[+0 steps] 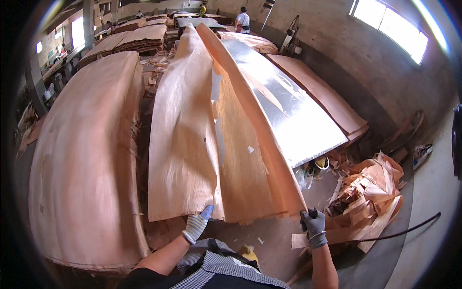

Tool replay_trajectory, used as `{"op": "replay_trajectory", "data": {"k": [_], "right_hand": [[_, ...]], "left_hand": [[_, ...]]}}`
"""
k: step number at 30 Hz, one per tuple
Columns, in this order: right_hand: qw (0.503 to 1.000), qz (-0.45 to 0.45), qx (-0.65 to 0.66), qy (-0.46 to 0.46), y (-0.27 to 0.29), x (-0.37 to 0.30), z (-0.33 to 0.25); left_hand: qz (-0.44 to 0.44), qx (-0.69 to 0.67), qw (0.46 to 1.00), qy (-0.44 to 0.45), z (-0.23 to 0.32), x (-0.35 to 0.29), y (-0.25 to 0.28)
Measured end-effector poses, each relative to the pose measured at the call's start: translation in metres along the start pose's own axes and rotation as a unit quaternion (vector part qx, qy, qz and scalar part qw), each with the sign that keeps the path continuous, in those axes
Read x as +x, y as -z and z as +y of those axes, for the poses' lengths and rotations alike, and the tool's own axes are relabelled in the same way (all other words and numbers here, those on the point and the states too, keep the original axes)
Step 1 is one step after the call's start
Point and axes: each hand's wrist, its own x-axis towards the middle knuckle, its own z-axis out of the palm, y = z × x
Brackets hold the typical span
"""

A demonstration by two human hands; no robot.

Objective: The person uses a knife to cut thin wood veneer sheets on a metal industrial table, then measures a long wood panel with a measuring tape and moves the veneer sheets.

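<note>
A long, thin wood veneer sheet (180,139) stretches away in front of me, with a ragged split or overlap down its middle; I cannot tell whether it is one piece or two. My left hand (197,225), in a striped glove with blue fingertips, pinches its near edge, thumb on top. At the near right corner my right hand (314,227), in a grey glove, is closed on the veneer's raised, folded-over edge. Beneath the veneer lies a shiny metal-topped table (308,127), showing to the right and through the gap.
A tall stack of veneer (82,154) stands on my left. Crumpled veneer scraps (368,192) are heaped on the floor at right, near a bucket (321,163). Another veneer stack (322,94) lies along the wall. A person (242,21) stands at the back.
</note>
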Motion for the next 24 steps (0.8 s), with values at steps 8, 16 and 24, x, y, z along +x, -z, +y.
{"op": "replay_trajectory", "data": {"k": [8, 16, 24], "right_hand": [[0.953, -0.006, -0.251, 0.17, 0.075, 0.168, 0.051], [0.988, -0.129, -0.057, -0.058, 0.108, 0.268, 0.042], [0.975, -0.167, 0.076, -0.122, 0.138, 0.355, 0.044]], "left_hand": [[0.12, -0.184, 0.968, 0.117, 0.063, 0.08, -0.151], [0.059, -0.34, 0.868, 0.357, 0.131, 0.137, -0.232], [0.07, -0.341, 0.85, 0.395, 0.12, 0.148, -0.282]]}}
